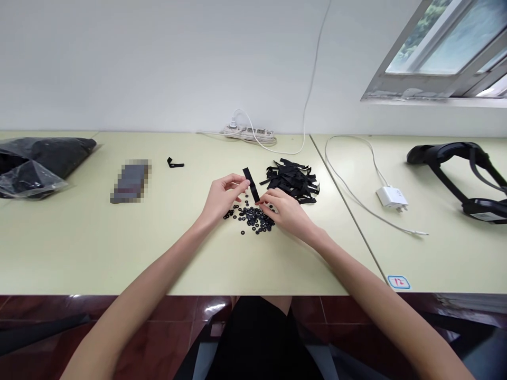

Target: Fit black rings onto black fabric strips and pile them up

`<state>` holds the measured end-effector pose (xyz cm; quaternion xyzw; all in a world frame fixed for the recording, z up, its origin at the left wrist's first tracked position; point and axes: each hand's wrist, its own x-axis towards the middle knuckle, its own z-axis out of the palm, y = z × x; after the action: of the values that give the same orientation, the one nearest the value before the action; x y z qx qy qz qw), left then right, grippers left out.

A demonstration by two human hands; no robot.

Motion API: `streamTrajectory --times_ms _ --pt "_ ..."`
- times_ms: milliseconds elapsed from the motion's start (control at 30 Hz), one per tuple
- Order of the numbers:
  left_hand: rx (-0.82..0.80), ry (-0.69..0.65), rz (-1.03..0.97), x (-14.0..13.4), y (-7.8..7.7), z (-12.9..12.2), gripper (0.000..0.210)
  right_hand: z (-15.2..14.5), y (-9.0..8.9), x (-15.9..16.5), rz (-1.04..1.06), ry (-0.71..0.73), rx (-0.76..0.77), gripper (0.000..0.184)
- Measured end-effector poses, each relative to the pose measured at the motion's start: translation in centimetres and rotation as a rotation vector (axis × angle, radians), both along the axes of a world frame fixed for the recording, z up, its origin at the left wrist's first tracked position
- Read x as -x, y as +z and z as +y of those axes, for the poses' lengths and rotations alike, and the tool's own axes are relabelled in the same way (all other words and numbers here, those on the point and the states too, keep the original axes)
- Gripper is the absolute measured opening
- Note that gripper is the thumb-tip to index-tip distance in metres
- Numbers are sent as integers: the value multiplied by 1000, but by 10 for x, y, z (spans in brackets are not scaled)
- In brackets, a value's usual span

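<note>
A short black fabric strip (251, 184) is stretched between my two hands, slanting down to the right. My left hand (224, 197) pinches it near its upper part with thumb and fingers. At the strip's lower end the fingertips of my right hand (285, 209) close on it; whether they also hold something small is hidden. Just below lies a loose heap of small black ring-like discs (256, 218), some partly under my right fingers. Behind my right hand is a pile of similar black strips (293, 178).
A folded black strip (175, 163) and a pixelated dark object (131, 181) lie left, by a plastic bag (39, 166). A power strip (249, 134) sits at the wall. Rightward are a charger (392, 197) with cable and a black headset (463, 179).
</note>
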<state>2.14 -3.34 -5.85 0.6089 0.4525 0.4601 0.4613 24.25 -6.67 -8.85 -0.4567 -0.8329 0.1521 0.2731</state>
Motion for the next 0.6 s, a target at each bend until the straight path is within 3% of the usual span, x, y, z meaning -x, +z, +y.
streamTrajectory --times_ms 300,600 --pt "-9 45 4 6 2 4 38 32 6 26 -114 99 -8 16" --pt "14 44 0 10 0 9 33 35 1 23 -88 76 34 11"
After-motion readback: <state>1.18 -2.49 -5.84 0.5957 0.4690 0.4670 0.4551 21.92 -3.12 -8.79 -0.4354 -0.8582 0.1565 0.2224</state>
